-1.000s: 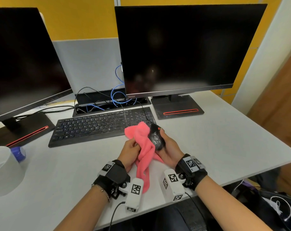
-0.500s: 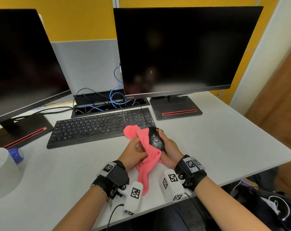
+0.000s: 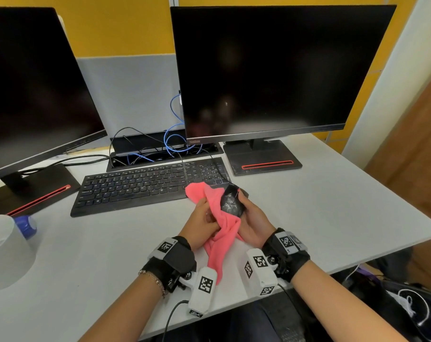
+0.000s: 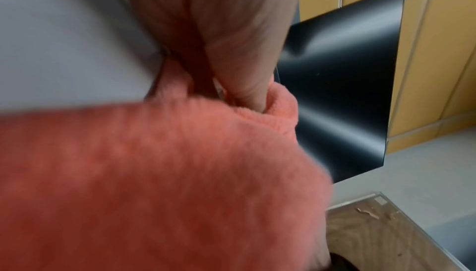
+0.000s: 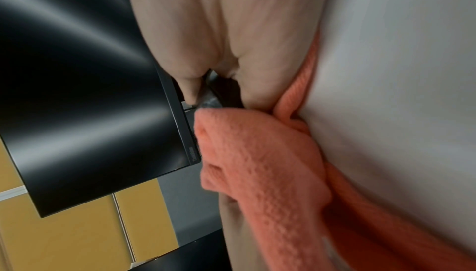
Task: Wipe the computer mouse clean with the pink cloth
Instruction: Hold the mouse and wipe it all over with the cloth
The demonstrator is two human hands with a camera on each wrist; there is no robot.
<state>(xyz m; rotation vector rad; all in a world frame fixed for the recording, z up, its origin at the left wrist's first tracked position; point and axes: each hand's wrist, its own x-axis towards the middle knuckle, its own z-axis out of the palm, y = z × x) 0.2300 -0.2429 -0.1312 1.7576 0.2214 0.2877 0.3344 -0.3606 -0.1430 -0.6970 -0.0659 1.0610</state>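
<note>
The black computer mouse point(image 3: 231, 201) is lifted off the desk, gripped in my right hand point(image 3: 252, 218), thumb on its near side. Its cable runs back over the keyboard. My left hand point(image 3: 201, 219) grips the pink cloth point(image 3: 218, 225) and holds it against the mouse's left side; the cloth's tail hangs down to the desk between my wrists. In the left wrist view the pink cloth point(image 4: 167, 173) fills the lower frame under my fingers point(image 4: 247, 83). In the right wrist view, the mouse point(image 5: 224, 96) shows as a dark sliver between my fingers and the cloth point(image 5: 257, 157).
A black keyboard point(image 3: 147, 186) lies just behind my hands. Two dark monitors stand behind it, the right monitor point(image 3: 271, 70) and the left monitor point(image 3: 31, 90). Cables point(image 3: 160, 146) sit in a tray between them. A white container point(image 3: 4, 250) stands at the left desk edge.
The cloth has slid down and rightwards along the mouse's left side with my left hand; my right hand keeps hold of the mouse in nearly the same place.
</note>
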